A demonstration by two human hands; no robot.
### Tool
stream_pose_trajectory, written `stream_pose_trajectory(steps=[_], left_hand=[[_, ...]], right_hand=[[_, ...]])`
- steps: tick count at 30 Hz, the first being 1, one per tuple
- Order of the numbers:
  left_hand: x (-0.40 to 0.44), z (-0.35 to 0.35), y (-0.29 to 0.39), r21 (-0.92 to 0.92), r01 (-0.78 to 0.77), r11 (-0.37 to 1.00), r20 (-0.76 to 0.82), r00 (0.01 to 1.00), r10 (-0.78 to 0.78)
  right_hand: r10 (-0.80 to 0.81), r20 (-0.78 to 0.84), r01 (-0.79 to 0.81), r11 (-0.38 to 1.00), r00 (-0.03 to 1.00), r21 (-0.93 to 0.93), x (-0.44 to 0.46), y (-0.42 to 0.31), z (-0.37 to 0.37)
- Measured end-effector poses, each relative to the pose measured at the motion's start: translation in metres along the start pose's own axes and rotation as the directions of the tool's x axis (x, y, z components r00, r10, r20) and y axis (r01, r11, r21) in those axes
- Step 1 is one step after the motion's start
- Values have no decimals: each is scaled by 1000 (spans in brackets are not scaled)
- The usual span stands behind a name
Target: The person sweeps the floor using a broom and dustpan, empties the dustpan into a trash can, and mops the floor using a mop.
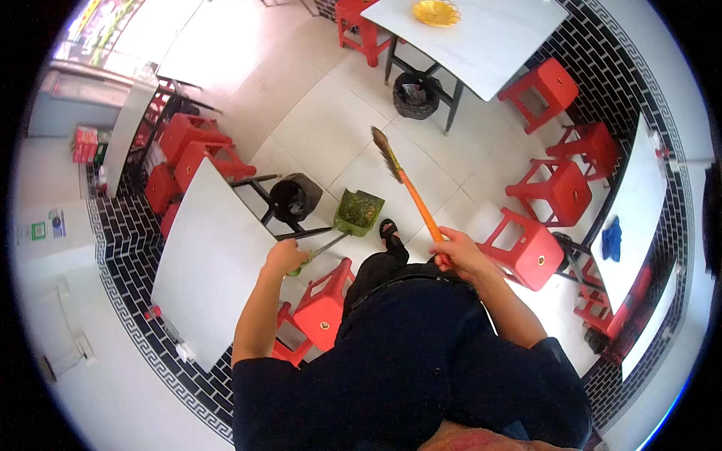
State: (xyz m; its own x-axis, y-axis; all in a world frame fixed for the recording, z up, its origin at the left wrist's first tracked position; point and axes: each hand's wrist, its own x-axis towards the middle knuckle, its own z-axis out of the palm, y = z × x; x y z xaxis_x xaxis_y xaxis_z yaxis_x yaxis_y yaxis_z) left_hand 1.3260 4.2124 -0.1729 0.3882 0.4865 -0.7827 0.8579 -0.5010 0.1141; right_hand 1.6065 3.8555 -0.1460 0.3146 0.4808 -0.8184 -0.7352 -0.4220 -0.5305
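Head view: clenched left hand [284, 257] holds a dustpan [350, 228] of debris [362, 208], clenched right hand [461, 251] a broom [419, 204].

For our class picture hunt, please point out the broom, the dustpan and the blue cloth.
Broom [415, 197], head view: on its orange handle.
Dustpan [353, 228], head view: on the green wall nearest its handle.
Blue cloth [611, 240], head view: on its middle.
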Motion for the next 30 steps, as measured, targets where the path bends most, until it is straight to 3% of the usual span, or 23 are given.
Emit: stream_pose_trajectory(steps=[2,3,5,9,10,11,12,14,16,17,18,19,21,22,23,25,27,29,30], left_hand=[[22,28,-27,230,-141,963,-118,978,171],[17,26,-21,243,-148,959,-116,977,180],[2,18,-5,-57,103,993,-21,994,-104],[0,5,-1,-26,214,976,94,973,-211],[-4,9,-4,80,93,992,-130,988,-82],[-5,11,-5,206,-6,979,-331,941,76],[-7,9,4,217,-10,976,-328,941,82],[-11,10,44,-126,-187,974,-273,951,147],[-10,29,101,-641,-69,764,7,995,97],[-15,38,141,-757,19,654,86,994,71],[-20,47,180,-840,116,529,173,983,59],[-19,61,210,-821,111,560,189,978,83],[-11,90,271,-945,324,41,316,876,364],[12,106,284,-919,364,148,393,875,285],[28,125,287,-942,309,132,335,880,336],[46,145,290,-943,316,106,333,879,341],[60,145,287,-881,472,36,457,828,326],[64,135,287,-844,535,44,522,799,298],[54,128,292,-844,519,134,536,811,235]], right_hand=[[-2,31,1,999,1000,43,10,-9,14],[16,45,-20,996,999,92,17,-12,19],[33,59,-42,988,998,152,23,-15,18],[37,83,-56,970,996,238,19,-19,12],[43,78,-60,971,996,230,15,-20,11],[42,76,-59,969,996,239,11,-22,11],[49,97,-69,975,994,210,6,-23,11],[53,112,-74,978,992,194,-5,-26,13],[23,159,-48,986,987,160,-18,-26,20],[-1,179,-34,981,984,191,-23,-24,23],[-27,207,-10,984,978,176,-28,-22,27],[-55,221,18,985,974,169,-34,-19,29],[-108,291,135,988,951,-74,-44,-17,21],[-115,284,144,986,952,-82,-44,-9,10],[-126,238,140,989,963,-45,-44,-5,-13],[-200,365,252,962,909,-100,-39,1,-68],[-124,242,155,982,962,-111,-12,43,-142],[-207,-136,157,938,969,-310,14,100,-230],[-328,-300,45,738,896,-673,44,152,-280]])
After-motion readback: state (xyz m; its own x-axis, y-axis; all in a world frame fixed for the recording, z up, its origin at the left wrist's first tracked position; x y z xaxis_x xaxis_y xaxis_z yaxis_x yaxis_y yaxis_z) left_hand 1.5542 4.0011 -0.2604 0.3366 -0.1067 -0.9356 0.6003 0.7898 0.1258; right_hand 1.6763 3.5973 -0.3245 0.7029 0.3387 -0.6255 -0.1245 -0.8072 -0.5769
